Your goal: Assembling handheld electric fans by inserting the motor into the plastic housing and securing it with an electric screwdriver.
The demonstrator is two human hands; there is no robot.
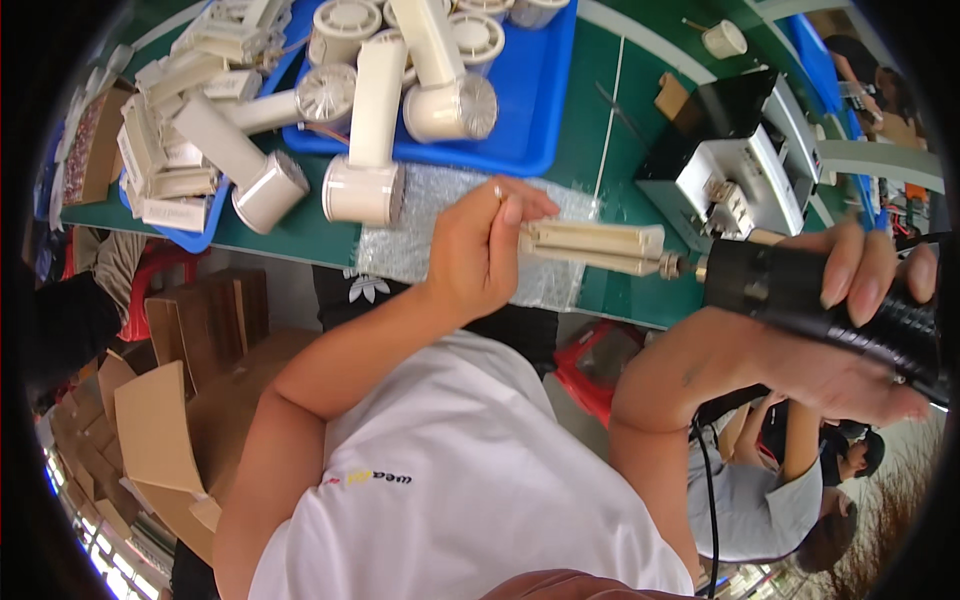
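My left hand [478,245] is closed around one end of a long cream plastic handle part [595,245], its open channel showing. From the right, my right hand [855,300] grips a black electric screwdriver [765,285] lying nearly level. The screwdriver's tip meets the far end of the part by a small metal fitting [672,265]; whether it touches a screw I cannot tell. Under my left hand, bubble wrap [420,235] lies on the green table. Beyond it stand cream fan-like units with handles [365,190].
A blue tray [545,120] holds several round cream units [345,30]. Cream plastic housings [165,180] are piled at the left. A black-and-white box [740,150] with small metal parts stands right. Cardboard boxes [155,430] and a red stool [590,370] are below; other people sit at right.
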